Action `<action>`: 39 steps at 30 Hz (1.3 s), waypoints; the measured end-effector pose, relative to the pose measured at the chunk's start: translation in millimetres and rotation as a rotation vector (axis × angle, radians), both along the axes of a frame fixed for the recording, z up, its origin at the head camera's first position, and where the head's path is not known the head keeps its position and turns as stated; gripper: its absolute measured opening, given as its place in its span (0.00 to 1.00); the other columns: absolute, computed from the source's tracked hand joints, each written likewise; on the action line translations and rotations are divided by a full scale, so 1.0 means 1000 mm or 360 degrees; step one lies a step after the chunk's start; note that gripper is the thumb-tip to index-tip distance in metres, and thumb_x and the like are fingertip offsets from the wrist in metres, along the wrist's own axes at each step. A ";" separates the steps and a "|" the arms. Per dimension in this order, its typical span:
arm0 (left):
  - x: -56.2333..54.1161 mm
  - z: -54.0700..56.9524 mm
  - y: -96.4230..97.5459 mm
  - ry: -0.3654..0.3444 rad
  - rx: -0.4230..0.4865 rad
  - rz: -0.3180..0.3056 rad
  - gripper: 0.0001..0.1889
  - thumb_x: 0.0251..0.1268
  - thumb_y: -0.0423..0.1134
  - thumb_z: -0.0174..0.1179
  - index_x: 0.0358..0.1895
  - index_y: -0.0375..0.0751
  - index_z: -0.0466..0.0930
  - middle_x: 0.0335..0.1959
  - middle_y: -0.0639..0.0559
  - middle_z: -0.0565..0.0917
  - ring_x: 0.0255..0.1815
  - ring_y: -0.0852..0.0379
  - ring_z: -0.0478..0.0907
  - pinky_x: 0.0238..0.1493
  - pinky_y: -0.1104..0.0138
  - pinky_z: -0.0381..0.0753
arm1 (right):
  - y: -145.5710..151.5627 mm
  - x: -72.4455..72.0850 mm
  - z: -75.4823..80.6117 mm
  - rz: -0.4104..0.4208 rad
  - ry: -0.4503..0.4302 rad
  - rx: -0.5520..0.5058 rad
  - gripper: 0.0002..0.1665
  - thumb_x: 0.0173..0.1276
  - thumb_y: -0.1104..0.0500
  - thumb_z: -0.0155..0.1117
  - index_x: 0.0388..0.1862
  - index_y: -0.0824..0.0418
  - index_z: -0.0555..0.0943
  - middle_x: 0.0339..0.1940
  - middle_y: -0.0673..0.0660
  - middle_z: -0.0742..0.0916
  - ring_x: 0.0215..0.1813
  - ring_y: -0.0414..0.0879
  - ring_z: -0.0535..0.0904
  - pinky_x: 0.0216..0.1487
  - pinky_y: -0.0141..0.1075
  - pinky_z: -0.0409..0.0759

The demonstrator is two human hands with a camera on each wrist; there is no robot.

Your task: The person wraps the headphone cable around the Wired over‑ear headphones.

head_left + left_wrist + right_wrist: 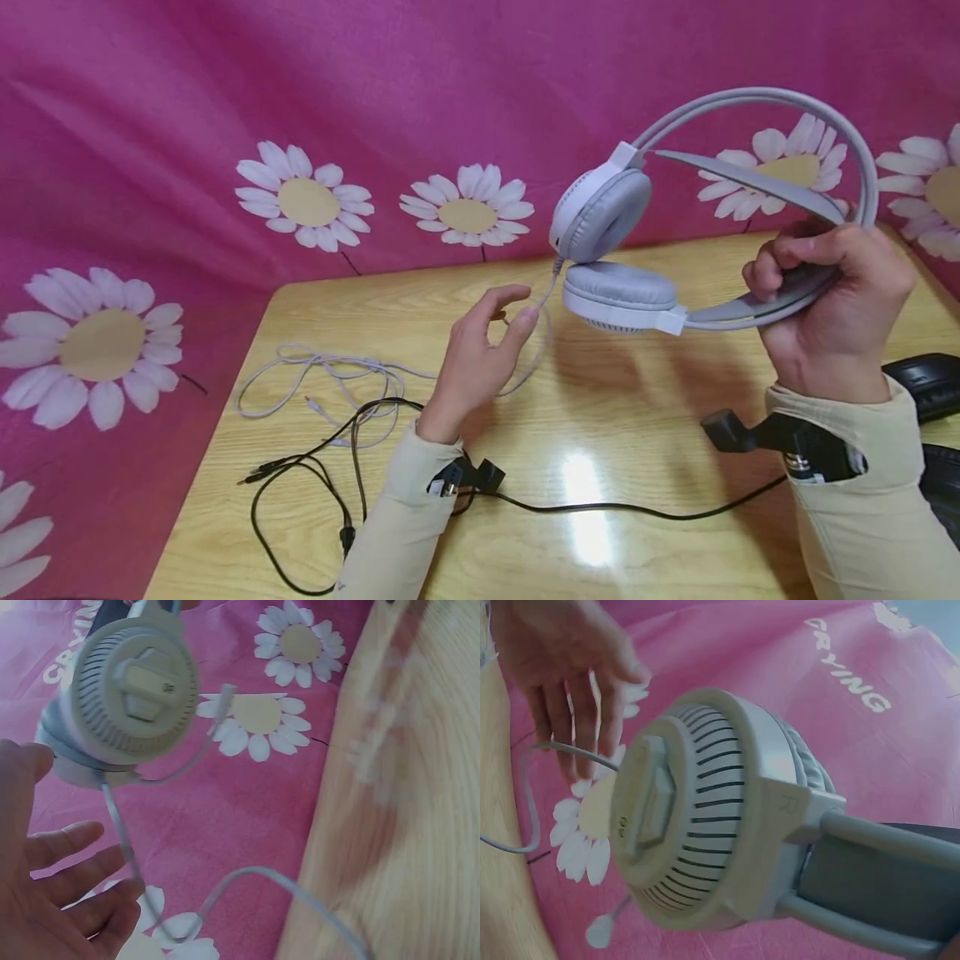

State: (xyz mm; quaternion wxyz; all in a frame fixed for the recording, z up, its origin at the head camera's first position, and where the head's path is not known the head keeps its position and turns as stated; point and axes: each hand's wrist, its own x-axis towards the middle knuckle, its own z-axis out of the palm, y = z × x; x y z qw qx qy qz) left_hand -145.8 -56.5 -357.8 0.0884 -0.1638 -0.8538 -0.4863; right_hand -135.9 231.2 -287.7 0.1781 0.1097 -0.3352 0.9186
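Note:
A white over-ear headset (pixel 618 287) with grey cushions is held up above the table, tilted on its side. My right hand (pixel 836 292) grips its headband at the right, fingers curled round the band. My left hand (pixel 480 358) is just left of the ear cups, thumb and fingers spread apart. From the ear cup a thin white cable (pixel 281 879) runs down past the left fingers; whether they touch it I cannot tell. A short microphone boom (pixel 227 697) sticks out beside the cup in the left wrist view. The right wrist view shows the slotted cup marked R (pixel 716 802) up close.
White cable loops (pixel 322 362) lie on the left of the wooden table (pixel 645 550). A black cable (pixel 600 507) with plugs crosses the front. Black objects (pixel 926 379) sit at the right edge, partly hidden by the sleeve. Pink daisy-patterned cloth (pixel 420 100) hangs behind.

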 end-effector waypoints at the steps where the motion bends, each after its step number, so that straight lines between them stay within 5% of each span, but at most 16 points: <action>1: 0.000 0.000 0.001 0.0011 -0.0013 -0.0005 0.21 0.77 0.50 0.56 0.66 0.46 0.78 0.65 0.52 0.84 0.65 0.54 0.80 0.67 0.58 0.76 | 0.001 0.001 0.000 0.0007 0.0026 -0.0020 0.20 0.67 0.71 0.34 0.14 0.60 0.58 0.10 0.50 0.64 0.13 0.46 0.58 0.19 0.37 0.42; 6: 0.003 0.001 0.005 0.0037 -0.0066 -0.0008 0.22 0.75 0.52 0.58 0.65 0.48 0.79 0.65 0.53 0.84 0.63 0.53 0.80 0.66 0.56 0.77 | 0.003 0.007 0.002 0.0164 0.0173 -0.0380 0.19 0.67 0.69 0.31 0.16 0.58 0.53 0.10 0.49 0.62 0.10 0.43 0.54 0.18 0.31 0.42; 12: 0.004 -0.002 0.008 0.0172 -0.0105 0.0010 0.21 0.71 0.47 0.63 0.63 0.45 0.80 0.61 0.49 0.85 0.64 0.50 0.81 0.67 0.52 0.78 | 0.005 0.017 0.007 0.0132 0.0252 -0.0522 0.15 0.66 0.68 0.32 0.19 0.57 0.55 0.09 0.49 0.62 0.09 0.43 0.54 0.17 0.30 0.45; 19: 0.003 -0.006 0.011 0.0669 0.0112 0.0106 0.08 0.66 0.38 0.67 0.44 0.38 0.88 0.47 0.43 0.92 0.59 0.48 0.87 0.61 0.53 0.80 | 0.010 0.027 0.013 0.0302 0.0251 -0.0756 0.16 0.66 0.65 0.34 0.17 0.58 0.56 0.09 0.51 0.62 0.09 0.45 0.54 0.17 0.32 0.48; 24: 0.003 -0.007 0.012 0.0936 0.0272 0.0044 0.05 0.64 0.33 0.67 0.36 0.35 0.89 0.40 0.39 0.92 0.49 0.45 0.90 0.56 0.58 0.83 | 0.014 0.033 0.019 0.0334 0.0241 -0.0879 0.16 0.67 0.63 0.37 0.17 0.61 0.59 0.09 0.54 0.65 0.09 0.46 0.55 0.15 0.33 0.52; 31: 0.004 -0.009 0.014 0.0969 0.0290 -0.0113 0.09 0.71 0.33 0.57 0.41 0.34 0.87 0.37 0.41 0.92 0.42 0.48 0.89 0.51 0.61 0.86 | 0.021 0.040 0.027 0.0345 0.0318 -0.1021 0.14 0.65 0.63 0.38 0.19 0.64 0.62 0.08 0.57 0.66 0.08 0.48 0.56 0.14 0.35 0.54; 39: 0.006 -0.013 0.017 0.0957 0.0293 -0.0058 0.21 0.83 0.45 0.48 0.43 0.33 0.86 0.39 0.40 0.91 0.44 0.47 0.89 0.52 0.58 0.87 | 0.029 0.055 0.035 0.0440 0.0313 -0.1252 0.23 0.74 0.53 0.39 0.21 0.66 0.64 0.07 0.62 0.68 0.08 0.49 0.56 0.16 0.33 0.50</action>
